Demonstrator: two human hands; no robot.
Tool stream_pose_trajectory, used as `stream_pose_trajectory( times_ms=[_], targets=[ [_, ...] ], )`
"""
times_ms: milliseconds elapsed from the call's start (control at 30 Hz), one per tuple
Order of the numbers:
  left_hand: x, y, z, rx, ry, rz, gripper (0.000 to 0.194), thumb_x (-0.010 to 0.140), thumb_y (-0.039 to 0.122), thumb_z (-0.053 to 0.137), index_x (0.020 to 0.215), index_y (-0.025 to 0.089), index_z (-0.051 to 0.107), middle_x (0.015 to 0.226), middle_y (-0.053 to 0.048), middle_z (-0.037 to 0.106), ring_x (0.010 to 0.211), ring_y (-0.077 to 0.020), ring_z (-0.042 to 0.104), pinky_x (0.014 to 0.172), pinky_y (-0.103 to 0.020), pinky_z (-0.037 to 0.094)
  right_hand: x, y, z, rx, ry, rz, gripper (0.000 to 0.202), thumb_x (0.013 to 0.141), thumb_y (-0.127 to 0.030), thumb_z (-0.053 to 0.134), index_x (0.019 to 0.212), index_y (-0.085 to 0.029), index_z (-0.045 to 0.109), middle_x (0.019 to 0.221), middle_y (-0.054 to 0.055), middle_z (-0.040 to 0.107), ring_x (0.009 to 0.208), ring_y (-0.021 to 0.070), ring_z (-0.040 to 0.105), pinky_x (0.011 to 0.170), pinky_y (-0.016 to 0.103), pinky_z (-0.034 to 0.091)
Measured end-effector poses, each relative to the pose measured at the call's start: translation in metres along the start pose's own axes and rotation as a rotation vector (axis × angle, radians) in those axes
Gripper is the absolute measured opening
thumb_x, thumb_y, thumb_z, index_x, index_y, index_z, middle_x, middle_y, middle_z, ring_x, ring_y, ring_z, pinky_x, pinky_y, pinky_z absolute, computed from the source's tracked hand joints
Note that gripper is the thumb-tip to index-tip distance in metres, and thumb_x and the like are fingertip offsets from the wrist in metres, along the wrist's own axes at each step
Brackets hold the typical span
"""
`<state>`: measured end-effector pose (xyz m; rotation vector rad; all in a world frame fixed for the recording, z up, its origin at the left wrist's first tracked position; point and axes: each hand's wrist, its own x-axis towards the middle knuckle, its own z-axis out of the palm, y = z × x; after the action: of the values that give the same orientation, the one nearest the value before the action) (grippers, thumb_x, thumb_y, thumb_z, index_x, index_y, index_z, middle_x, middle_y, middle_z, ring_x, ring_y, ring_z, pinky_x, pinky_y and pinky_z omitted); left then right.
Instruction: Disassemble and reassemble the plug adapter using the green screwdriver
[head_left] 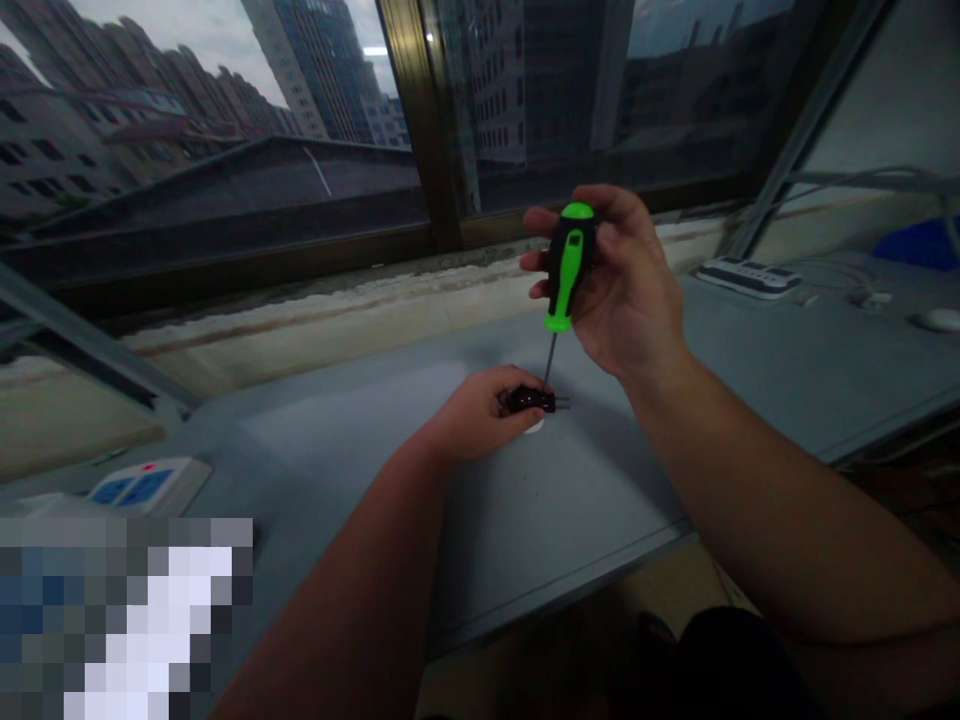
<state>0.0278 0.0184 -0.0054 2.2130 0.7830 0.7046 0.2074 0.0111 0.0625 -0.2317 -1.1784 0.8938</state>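
Note:
My left hand [484,412] rests on the table with thumb and fingers closed around a small black plug [529,400]. Two metal prongs stick out of the plug toward the right. A bit of a white object [534,426] shows just below it, mostly hidden. Held nearly upright in my right hand [634,280] is a green and black screwdriver [571,265]. Its shaft runs down to the plug, and the tip meets the plug's top side. Several fingers of that hand show behind the handle, with the thumb beside it.
The grey table [600,500] runs along under a window [442,120]. At left lies a white power strip [150,485] with blue sockets. Toward the right are another white power strip [750,277], cables and a blue item [916,245]. The lower left corner is pixelated.

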Motion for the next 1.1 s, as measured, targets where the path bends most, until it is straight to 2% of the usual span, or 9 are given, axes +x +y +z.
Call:
stream_pose_trajectory(
  times_ms=[167, 300, 400, 500, 567, 667, 800, 967, 1100],
  targets=[
    [0.000, 0.000, 0.000, -0.018, -0.017, -0.003, 0.029, 0.086, 0.031, 0.074, 0.110, 0.015, 0.075, 0.096, -0.009, 0.076, 0.082, -0.0182, 0.070, 0.074, -0.030, 0.056, 0.000, 0.000, 0.001, -0.066, 0.008, 0.029, 0.048, 0.076, -0.048, 0.087, 0.108, -0.036, 0.053, 0.098, -0.004, 0.070, 0.086, 0.0181, 0.073, 0.071, 0.033, 0.064],
    [0.001, -0.001, -0.001, -0.019, -0.029, -0.009, 0.031, 0.086, 0.032, 0.074, 0.111, 0.014, 0.075, 0.095, -0.009, 0.076, 0.081, -0.0180, 0.069, 0.072, -0.030, 0.056, -0.001, 0.000, 0.003, -0.071, 0.053, -0.011, 0.055, 0.070, -0.043, 0.093, 0.105, -0.039, 0.051, 0.090, -0.007, 0.064, 0.070, 0.0138, 0.065, 0.054, 0.025, 0.056],
    [0.000, 0.000, -0.001, -0.015, -0.036, -0.014, 0.031, 0.087, 0.033, 0.074, 0.112, 0.014, 0.075, 0.096, -0.009, 0.076, 0.081, -0.0178, 0.069, 0.072, -0.030, 0.056, 0.001, -0.003, 0.004, -0.053, 0.067, -0.002, 0.048, 0.074, -0.050, 0.088, 0.104, -0.038, 0.052, 0.089, -0.005, 0.064, 0.063, 0.0137, 0.059, 0.043, 0.024, 0.045],
    [0.000, -0.001, 0.000, -0.021, -0.030, -0.025, 0.030, 0.087, 0.033, 0.074, 0.111, 0.015, 0.075, 0.097, -0.008, 0.076, 0.082, -0.0178, 0.070, 0.073, -0.030, 0.057, 0.003, -0.004, 0.002, -0.049, 0.014, 0.061, 0.045, 0.081, -0.062, 0.077, 0.110, -0.035, 0.056, 0.092, 0.000, 0.070, 0.067, 0.0164, 0.062, 0.045, 0.026, 0.047],
    [0.000, -0.001, 0.000, -0.020, -0.034, -0.025, 0.030, 0.087, 0.033, 0.074, 0.112, 0.016, 0.075, 0.098, -0.008, 0.076, 0.082, -0.0178, 0.070, 0.073, -0.030, 0.057, 0.003, -0.002, 0.001, -0.054, -0.036, 0.068, 0.045, 0.085, -0.064, 0.071, 0.115, -0.033, 0.057, 0.092, 0.001, 0.071, 0.071, 0.0179, 0.065, 0.049, 0.028, 0.051],
    [0.000, -0.002, -0.001, -0.033, -0.038, -0.015, 0.030, 0.087, 0.033, 0.074, 0.112, 0.016, 0.075, 0.098, -0.008, 0.076, 0.083, -0.0181, 0.071, 0.074, -0.030, 0.057, 0.001, 0.003, 0.001, -0.043, -0.114, 0.002, 0.038, 0.090, -0.054, 0.072, 0.118, -0.033, 0.059, 0.092, -0.002, 0.071, 0.075, 0.0157, 0.067, 0.058, 0.028, 0.057],
    [0.001, -0.003, 0.000, -0.046, -0.037, -0.012, 0.029, 0.087, 0.032, 0.074, 0.112, 0.016, 0.075, 0.098, -0.009, 0.077, 0.083, -0.0183, 0.071, 0.075, -0.030, 0.057, -0.003, 0.006, 0.005, -0.064, -0.113, -0.118, 0.041, 0.081, -0.036, 0.085, 0.111, -0.036, 0.057, 0.090, -0.007, 0.063, 0.072, 0.0118, 0.066, 0.065, 0.028, 0.063],
    [0.001, -0.004, -0.001, -0.026, -0.040, -0.011, 0.030, 0.087, 0.032, 0.074, 0.112, 0.016, 0.075, 0.099, -0.009, 0.077, 0.084, -0.0185, 0.071, 0.075, -0.030, 0.057, -0.006, -0.004, 0.009, -0.083, -0.058, -0.054, 0.041, 0.082, -0.042, 0.083, 0.108, -0.035, 0.052, 0.097, -0.006, 0.065, 0.072, 0.0133, 0.068, 0.049, 0.024, 0.056],
    [0.001, -0.003, -0.002, 0.007, -0.038, -0.019, 0.030, 0.087, 0.033, 0.074, 0.112, 0.015, 0.075, 0.097, -0.009, 0.076, 0.083, -0.0183, 0.071, 0.074, -0.030, 0.057, -0.006, -0.007, 0.010, 0.030, -0.146, -0.005, 0.022, 0.095, -0.043, 0.067, 0.109, -0.030, 0.056, 0.108, 0.000, 0.075, 0.080, 0.0165, 0.076, 0.055, 0.025, 0.059]
  ],
)
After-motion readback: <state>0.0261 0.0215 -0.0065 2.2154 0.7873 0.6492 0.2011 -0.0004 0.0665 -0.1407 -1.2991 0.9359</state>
